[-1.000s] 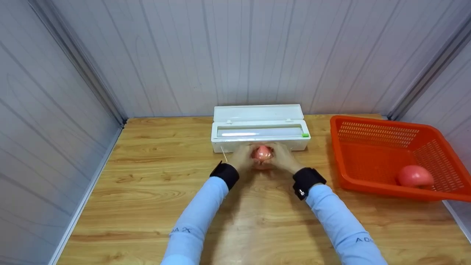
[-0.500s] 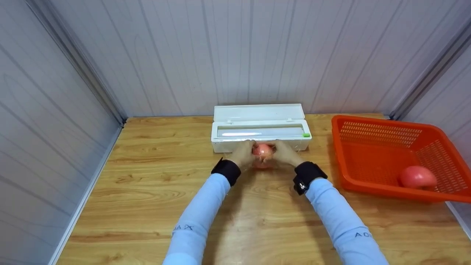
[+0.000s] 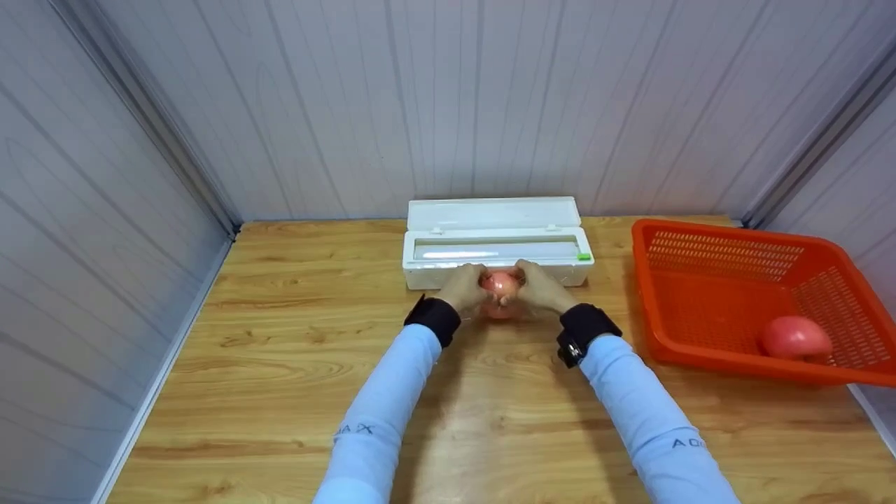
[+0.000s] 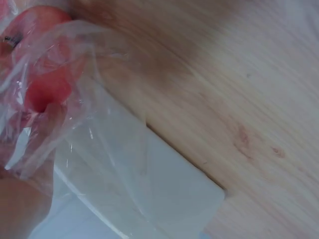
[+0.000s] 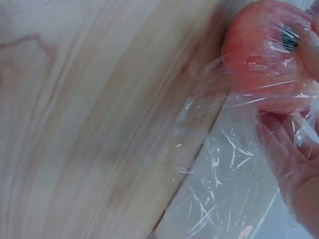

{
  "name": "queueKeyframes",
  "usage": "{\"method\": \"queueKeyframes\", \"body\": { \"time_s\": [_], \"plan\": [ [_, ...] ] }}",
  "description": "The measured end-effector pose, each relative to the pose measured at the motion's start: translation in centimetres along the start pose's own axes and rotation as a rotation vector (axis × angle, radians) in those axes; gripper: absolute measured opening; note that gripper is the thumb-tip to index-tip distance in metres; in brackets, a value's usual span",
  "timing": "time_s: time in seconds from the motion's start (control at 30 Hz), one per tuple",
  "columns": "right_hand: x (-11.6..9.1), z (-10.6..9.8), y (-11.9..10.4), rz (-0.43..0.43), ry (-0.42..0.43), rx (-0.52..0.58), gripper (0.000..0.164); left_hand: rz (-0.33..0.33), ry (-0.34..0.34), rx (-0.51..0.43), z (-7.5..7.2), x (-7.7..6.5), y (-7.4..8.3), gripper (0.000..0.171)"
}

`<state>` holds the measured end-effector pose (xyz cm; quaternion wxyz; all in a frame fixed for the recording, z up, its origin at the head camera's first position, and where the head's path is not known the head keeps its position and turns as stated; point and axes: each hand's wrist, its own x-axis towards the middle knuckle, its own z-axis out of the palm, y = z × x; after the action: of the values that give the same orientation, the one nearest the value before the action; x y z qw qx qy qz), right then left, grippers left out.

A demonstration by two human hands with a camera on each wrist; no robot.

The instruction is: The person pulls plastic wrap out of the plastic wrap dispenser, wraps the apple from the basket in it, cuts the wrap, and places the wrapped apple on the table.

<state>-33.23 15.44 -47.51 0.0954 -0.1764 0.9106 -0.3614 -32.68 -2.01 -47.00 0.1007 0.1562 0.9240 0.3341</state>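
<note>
Box (image 3: pixel 425 278) set on surface (image 3: pixel 294 336) nr back wall (image 3: pixel 476 98), tomato (image 3: pixel 501 284) held before it; 2nd tomato (image 3: pixel 796 337) placed in basket (image 3: pixel 742 362), R.

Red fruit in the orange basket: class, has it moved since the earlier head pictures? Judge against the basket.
No. The red fruit keeps its place in the orange basket, close to the near wall.

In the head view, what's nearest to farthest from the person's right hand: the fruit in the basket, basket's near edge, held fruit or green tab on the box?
1. Held fruit, touching the right hand.
2. Green tab, white box's right end.
3. Orange basket, its left edge nearest.
4. Fruit in the basket, farthest right.
</note>
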Motion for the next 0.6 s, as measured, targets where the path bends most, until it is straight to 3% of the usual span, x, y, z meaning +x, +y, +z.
{"method": "queueKeyframes", "body": {
  "time_s": [0.17, 0.43, 0.6],
  "plan": [
    [0.3, -0.3, -0.4, 0.025, -0.012, -0.013, 0.032, -0.092, -0.052, -0.084, -0.5, -0.2, 0.4, 0.029],
    [0.7, -0.5, -0.7, 0.019, -0.006, -0.008, 0.023, -0.187, -0.07, -0.178, -1.0, -0.6, 0.8, 0.032],
    [0.8, -0.5, -0.7, 0.04, -0.022, 0.047, 0.027, -0.212, -0.082, -0.145, -1.1, -0.3, 0.8, 0.032]
  ]
}}
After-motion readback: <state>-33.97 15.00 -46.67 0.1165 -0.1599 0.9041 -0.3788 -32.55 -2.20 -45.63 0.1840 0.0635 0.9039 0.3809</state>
